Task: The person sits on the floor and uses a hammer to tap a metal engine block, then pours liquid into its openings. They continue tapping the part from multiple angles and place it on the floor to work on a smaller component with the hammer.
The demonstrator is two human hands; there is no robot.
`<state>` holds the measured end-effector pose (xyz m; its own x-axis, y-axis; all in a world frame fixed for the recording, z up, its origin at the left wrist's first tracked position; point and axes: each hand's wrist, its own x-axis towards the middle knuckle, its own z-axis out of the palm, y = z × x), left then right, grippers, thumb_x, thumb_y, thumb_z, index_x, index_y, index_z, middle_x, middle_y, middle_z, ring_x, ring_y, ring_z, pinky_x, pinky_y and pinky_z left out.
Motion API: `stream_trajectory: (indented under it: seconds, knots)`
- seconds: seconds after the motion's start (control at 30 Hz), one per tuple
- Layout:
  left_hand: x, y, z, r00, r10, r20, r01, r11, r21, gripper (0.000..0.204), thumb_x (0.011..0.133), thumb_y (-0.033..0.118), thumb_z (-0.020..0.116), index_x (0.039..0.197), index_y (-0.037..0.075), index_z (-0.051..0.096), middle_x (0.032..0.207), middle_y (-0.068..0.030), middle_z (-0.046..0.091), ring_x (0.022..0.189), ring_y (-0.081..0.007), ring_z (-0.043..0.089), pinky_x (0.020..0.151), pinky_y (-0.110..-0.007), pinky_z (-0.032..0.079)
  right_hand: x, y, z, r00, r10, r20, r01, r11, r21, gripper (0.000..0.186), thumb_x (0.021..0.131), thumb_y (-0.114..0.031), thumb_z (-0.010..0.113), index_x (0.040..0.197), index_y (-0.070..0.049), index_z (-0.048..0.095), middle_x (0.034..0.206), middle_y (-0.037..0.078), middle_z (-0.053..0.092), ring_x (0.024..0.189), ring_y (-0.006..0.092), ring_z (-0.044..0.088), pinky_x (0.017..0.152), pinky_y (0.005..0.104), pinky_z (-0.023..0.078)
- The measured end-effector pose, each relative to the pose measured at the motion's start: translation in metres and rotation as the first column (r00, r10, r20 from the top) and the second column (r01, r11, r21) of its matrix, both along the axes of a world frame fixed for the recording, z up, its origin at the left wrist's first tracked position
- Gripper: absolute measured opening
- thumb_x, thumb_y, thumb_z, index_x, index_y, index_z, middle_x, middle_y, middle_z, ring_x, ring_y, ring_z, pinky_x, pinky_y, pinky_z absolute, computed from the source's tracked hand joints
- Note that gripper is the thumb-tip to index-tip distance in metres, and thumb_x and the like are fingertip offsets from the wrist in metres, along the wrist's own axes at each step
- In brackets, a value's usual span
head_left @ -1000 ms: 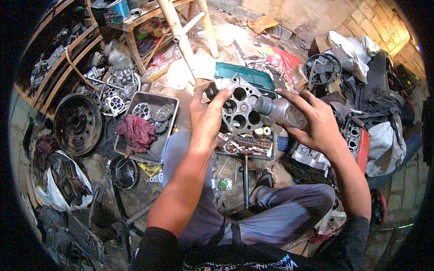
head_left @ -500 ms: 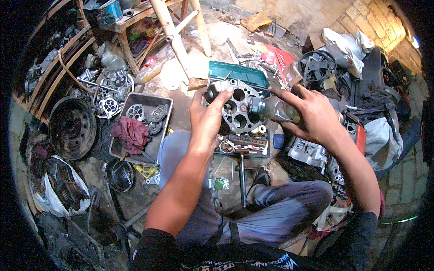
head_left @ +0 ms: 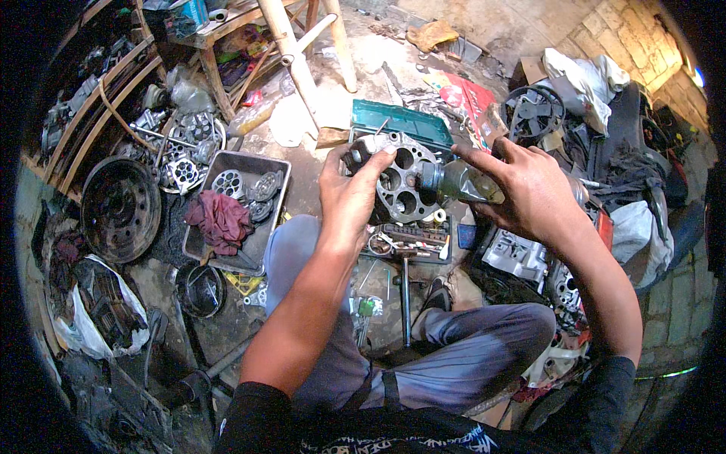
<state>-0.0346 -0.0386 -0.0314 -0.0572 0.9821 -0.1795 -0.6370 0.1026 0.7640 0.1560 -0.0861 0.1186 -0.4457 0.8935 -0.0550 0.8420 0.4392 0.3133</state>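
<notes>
My left hand (head_left: 350, 185) grips a round metal cylinder block (head_left: 392, 184) by its left side, the thumb lying on top. Several large bores open on the block's face, which is turned up toward me. In my right hand (head_left: 529, 189) is a clear bottle (head_left: 470, 182) with greenish-brown liquid inside, lying nearly on its side. Its bluish neck points left and reaches over the right part of the block; whether it touches the metal I cannot tell. Below the block, an open teal toolbox (head_left: 401, 121) holds small tools and parts, partly hidden by the block.
A grey tray (head_left: 283, 175) with metal discs and a maroon rag (head_left: 220, 221) stands at left, beside a dark wheel rim (head_left: 121, 212). A hammer (head_left: 406, 303) lies before my legs. More metal housings (head_left: 514, 256) sit at right. A wooden stool (head_left: 299, 60) stands at the far side.
The bottle's neck has shifted slightly left and up, and more of its liquid shows. My left hand and the block have moved only a little to the right.
</notes>
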Motion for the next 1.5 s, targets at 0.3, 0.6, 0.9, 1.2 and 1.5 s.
stream_trajectory:
  seconds: [0.3,0.6,0.9,1.2,1.5]
  knots:
    - [0.005,0.003,-0.006,1.000,-0.009,0.017,0.009,1.000,0.019,0.044,0.081,0.010,0.081,0.117,-0.005,0.060,0.105,-0.0123,0.069,0.090,-0.0169,0.067,0.079,-0.029,0.055,-0.002,-0.003,0.006,0.999,-0.006,0.044,0.005,1.000,0.018,0.062,0.080,-0.032,0.077,0.137,-0.022,0.054,0.103,0.019,0.064,0.091,0.0358,0.069,0.079,0.0451,0.054]
    - [0.003,0.001,-0.003,1.000,-0.002,0.007,0.002,1.000,0.008,0.045,0.081,0.010,0.081,0.117,-0.005,0.059,0.105,-0.0123,0.068,0.091,-0.0167,0.067,0.079,-0.029,0.055,0.000,-0.004,0.007,0.998,0.010,0.057,-0.012,1.000,0.028,0.058,0.080,-0.033,0.075,0.133,-0.019,0.056,0.106,0.020,0.063,0.091,0.0347,0.069,0.078,0.0447,0.054]
    - [0.003,0.004,-0.006,1.000,-0.012,0.026,0.012,1.000,0.018,0.042,0.081,0.010,0.081,0.115,-0.005,0.061,0.102,-0.0115,0.070,0.089,-0.0163,0.067,0.078,-0.029,0.055,-0.004,-0.006,0.009,0.998,-0.003,0.056,0.001,0.999,0.038,0.059,0.078,-0.033,0.077,0.132,-0.018,0.056,0.104,0.019,0.064,0.090,0.0351,0.069,0.079,0.0448,0.055]
    - [0.002,0.005,-0.007,0.999,-0.025,0.034,0.025,1.000,0.015,0.045,0.081,0.010,0.081,0.117,-0.006,0.060,0.104,-0.0126,0.069,0.089,-0.0168,0.068,0.077,-0.029,0.056,-0.004,-0.007,0.010,0.998,-0.013,0.064,0.011,0.999,0.034,0.060,0.078,-0.033,0.078,0.132,-0.019,0.056,0.105,0.019,0.063,0.092,0.0355,0.069,0.079,0.0450,0.055]
    - [0.002,0.006,-0.011,0.997,-0.046,0.067,0.045,0.999,0.012,0.047,0.081,0.011,0.081,0.119,-0.006,0.059,0.105,-0.0123,0.069,0.090,-0.0174,0.068,0.077,-0.030,0.057,-0.001,-0.006,0.009,0.999,-0.013,0.046,0.011,0.999,0.042,0.058,0.079,-0.034,0.077,0.131,-0.017,0.058,0.104,0.020,0.063,0.092,0.0358,0.068,0.080,0.0447,0.055]
